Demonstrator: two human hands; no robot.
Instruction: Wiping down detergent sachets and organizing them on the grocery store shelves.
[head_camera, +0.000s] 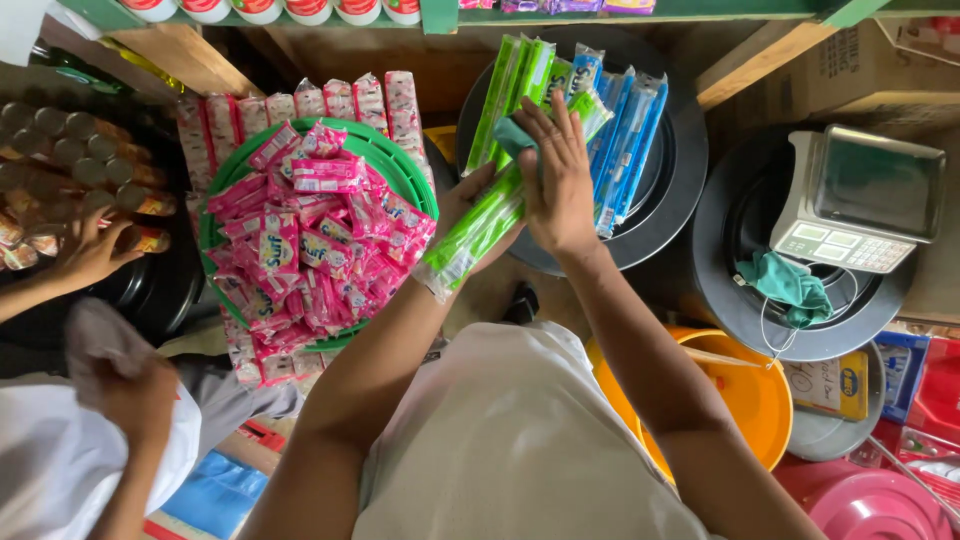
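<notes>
Hands meet near the upper middle of the frame, over a black round tray (668, 190) that carries long green and blue packs. The left hand (472, 218) is clamped from below around a long green pack (478, 228), which slants from the lower left up toward the upper right, its clear sealed end sticking out below the palm. The right hand (558, 180) lies flat over the upper part of that same pack, fingers spread and pointing up the frame, pressing a small teal cloth (514, 135) against it; the palm hides how tightly it grips, so I cannot tell whether it is clamped or only resting. Just behind the fingers stand more green packs (512, 85), and to their right a row of blue packs (625, 140), all leaning on the tray. Left of centre a green round basket (400, 165) is heaped with pink sachets (310, 235), with strips of further sachets (340, 100) laid behind it. At the far left another person's hand (88, 255) touches a group of brown bottles (70, 165), and that person's other hand (135, 390) holds a grey cloth (100, 335) lower down. In the right part of the frame a weighing scale (858, 200) sits on a second black tray (740, 300), beside a crumpled teal rag (792, 285). An orange bucket (750, 400) stands below it, near the right forearm.
</notes>
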